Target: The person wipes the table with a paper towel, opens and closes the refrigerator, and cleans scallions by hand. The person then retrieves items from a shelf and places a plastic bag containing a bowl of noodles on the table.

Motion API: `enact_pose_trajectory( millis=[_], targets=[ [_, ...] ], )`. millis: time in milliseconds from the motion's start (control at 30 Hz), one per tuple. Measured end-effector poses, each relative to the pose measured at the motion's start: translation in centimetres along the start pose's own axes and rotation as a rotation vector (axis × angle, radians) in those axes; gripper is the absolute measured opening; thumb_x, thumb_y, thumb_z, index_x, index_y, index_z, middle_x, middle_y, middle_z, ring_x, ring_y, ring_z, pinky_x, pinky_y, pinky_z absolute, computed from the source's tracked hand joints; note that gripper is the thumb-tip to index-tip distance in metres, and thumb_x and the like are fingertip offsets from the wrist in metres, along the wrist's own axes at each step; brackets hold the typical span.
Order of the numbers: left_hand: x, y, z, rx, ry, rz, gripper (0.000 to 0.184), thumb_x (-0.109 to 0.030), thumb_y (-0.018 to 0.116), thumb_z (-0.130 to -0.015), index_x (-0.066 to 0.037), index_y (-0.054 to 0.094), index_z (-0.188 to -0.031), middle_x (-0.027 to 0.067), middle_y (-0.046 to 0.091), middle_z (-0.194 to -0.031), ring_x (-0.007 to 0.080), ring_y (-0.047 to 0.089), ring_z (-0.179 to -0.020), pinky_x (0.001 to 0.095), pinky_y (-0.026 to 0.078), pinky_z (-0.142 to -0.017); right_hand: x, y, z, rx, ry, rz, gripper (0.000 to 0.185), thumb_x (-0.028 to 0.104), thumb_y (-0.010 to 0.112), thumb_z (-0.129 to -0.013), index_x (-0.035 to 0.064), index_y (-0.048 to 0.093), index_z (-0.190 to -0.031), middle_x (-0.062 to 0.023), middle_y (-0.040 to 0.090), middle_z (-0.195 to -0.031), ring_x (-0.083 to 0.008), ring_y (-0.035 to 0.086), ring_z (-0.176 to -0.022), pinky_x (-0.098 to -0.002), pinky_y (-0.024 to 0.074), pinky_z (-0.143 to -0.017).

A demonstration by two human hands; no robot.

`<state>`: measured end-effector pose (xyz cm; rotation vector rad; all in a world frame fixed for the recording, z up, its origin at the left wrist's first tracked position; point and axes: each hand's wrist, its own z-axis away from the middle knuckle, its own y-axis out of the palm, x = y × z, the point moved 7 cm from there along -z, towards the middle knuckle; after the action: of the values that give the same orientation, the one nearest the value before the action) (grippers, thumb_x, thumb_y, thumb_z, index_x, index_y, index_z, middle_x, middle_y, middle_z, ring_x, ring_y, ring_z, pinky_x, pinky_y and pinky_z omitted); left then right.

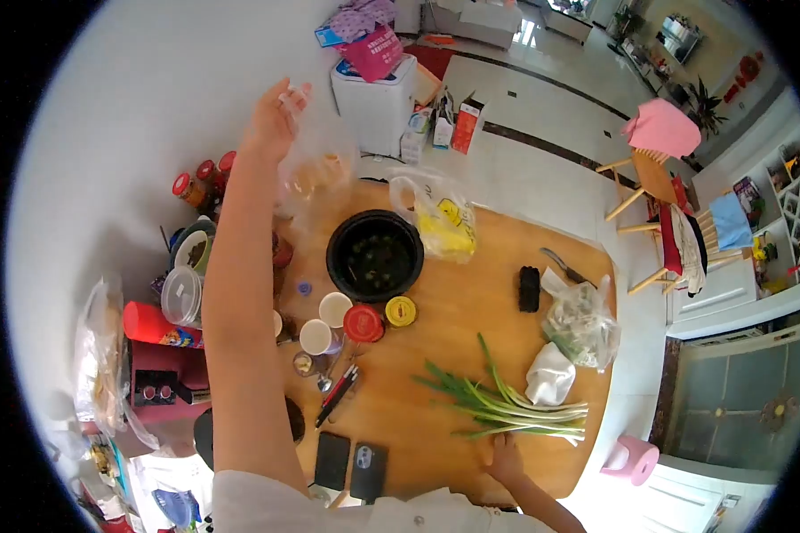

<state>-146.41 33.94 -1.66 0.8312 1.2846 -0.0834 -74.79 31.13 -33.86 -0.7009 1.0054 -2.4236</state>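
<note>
My left hand is raised at the upper left, its fingers closed on the top of a clear plastic bag that hangs down with something orange-brown inside. My right hand rests at the table's near side, against the lower edge of a bunch of green onions; its fingertips are partly hidden there. Beside the onions lie a white bundle and a clear bag of pale greens. Right of the hanging bag is a black pot with dark liquid and green bits.
A yellow-printed plastic bag lies behind the pot. Paper cups, a red-lidded jar, a yellow-lidded jar, pens and two phones are nearer. A knife and a black object lie right.
</note>
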Motion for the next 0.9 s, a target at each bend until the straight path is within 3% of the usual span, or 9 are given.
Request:
enact_pose_trajectory(
  millis=[67,167,267,367,467,567,667,767,900],
  targets=[
    [-1.7,1.5,0.3,0.178,0.003,0.003,0.023,-0.029,0.053,-0.09,-0.008,0.058,-0.085,0.0092,0.063,-0.108,0.0146,0.057,-0.098,0.0241,0.045,-0.074,0.0,0.1,0.0,-0.002,-0.029,-0.021,0.095,0.03,0.082,-0.058,0.0026,0.029,-0.132,-0.0241,0.03,-0.137,-0.0441,0.042,-0.115,-0.0484,0.0432,-0.091],
    [-4.8,6.6,5.3,0.167,0.139,-0.024,0.025,-0.029,0.054,-0.09,-0.005,0.06,-0.087,0.0149,0.059,-0.117,0.0169,0.056,-0.105,0.0265,0.045,-0.08,-0.7,0.6,-0.2,-0.058,-0.09,-0.016,0.094,0.029,0.081,-0.06,0.0025,0.028,-0.133,-0.0254,0.029,-0.138,-0.0445,0.042,-0.115,-0.0488,0.043,-0.092],
    [-7.4,10.9,9.4,0.405,0.108,0.067,0.027,-0.029,0.051,-0.092,-0.003,0.059,-0.094,0.0186,0.055,-0.125,0.0206,0.053,-0.114,0.0317,0.041,-0.092,0.8,-1.0,0.4,-0.078,-0.149,0.029,0.09,0.028,0.079,-0.062,0.0008,0.028,-0.132,-0.0274,0.029,-0.136,-0.0459,0.043,-0.113,-0.0507,0.0441,-0.09],
    [-8.9,14.5,14.4,0.42,0.149,0.077,0.035,-0.032,0.052,-0.091,0.002,0.055,-0.1,0.0158,0.056,-0.115,0.0227,0.055,-0.102,0.0346,0.044,-0.087,0.7,-0.6,0.4,-0.16,-0.257,0.12,0.087,0.028,0.076,-0.066,-0.0022,0.028,-0.132,-0.0291,0.03,-0.135,-0.0464,0.041,-0.115,-0.0513,0.0434,-0.091],
    [-10.5,18.7,19.6,0.441,0.193,0.084,0.045,-0.035,0.053,-0.09,0.007,0.052,-0.107,0.013,0.058,-0.105,0.0248,0.057,-0.091,0.0374,0.046,-0.083,1.3,-1.7,1.5,-0.062,-0.267,0.116,0.081,0.026,0.073,-0.068,-0.0052,0.031,-0.129,-0.0298,0.032,-0.133,-0.0466,0.042,-0.113,-0.0515,0.0435,-0.09],
    [-12.2,24.1,24.6,0.501,0.105,0.057,0.061,-0.037,0.055,-0.089,0.016,0.044,-0.119,0.0141,0.06,-0.099,0.0213,0.059,-0.086,0.0262,0.051,-0.079,3.4,-4.5,4.0,-0.236,-0.399,0.191,0.076,0.023,0.073,-0.068,-0.007,0.035,-0.126,-0.0301,0.035,-0.13,-0.046,0.044,-0.111,-0.0519,0.0443,-0.087],
    [-14.1,29.2,28.4,0.463,0.19,0.007,0.039,-0.032,0.06,-0.087,0.003,0.043,-0.086,0.0225,0.051,-0.118,0.0296,0.052,-0.109,0.0367,0.043,-0.096,2.0,-3.4,4.2,-0.241,-0.371,0.138,0.072,0.022,0.073,-0.067,-0.0069,0.04,-0.123,-0.0289,0.038,-0.127,-0.045,0.045,-0.111,-0.0519,0.0448,-0.086],
    [-17.5,31.6,32.7,0.606,-0.083,0.014,0.063,-0.02,0.05,-0.092,0.011,0.019,-0.137,0.0241,0.028,-0.145,0.0327,0.035,-0.131,0.0389,0.033,-0.105,-0.5,-0.6,3.4,-0.252,-0.338,0.052,0.069,0.026,0.072,-0.068,-0.0018,0.043,-0.124,-0.0274,0.04,-0.126,-0.0443,0.042,-0.115,-0.051,0.0435,-0.089],
    [-20.7,36.3,38.7,0.629,-0.048,0.002,0.078,-0.018,0.052,-0.091,0.01,-0.001,-0.141,0.0254,0.02,-0.147,0.036,0.03,-0.133,0.0394,0.032,-0.107,-1.8,-1.2,4.0,-0.091,-0.321,-0.035,0.06,0.034,0.062,-0.076,0.0085,0.046,-0.129,-0.0222,0.042,-0.13,-0.0412,0.037,-0.123,-0.052,0.0408,-0.093]
  ],
)
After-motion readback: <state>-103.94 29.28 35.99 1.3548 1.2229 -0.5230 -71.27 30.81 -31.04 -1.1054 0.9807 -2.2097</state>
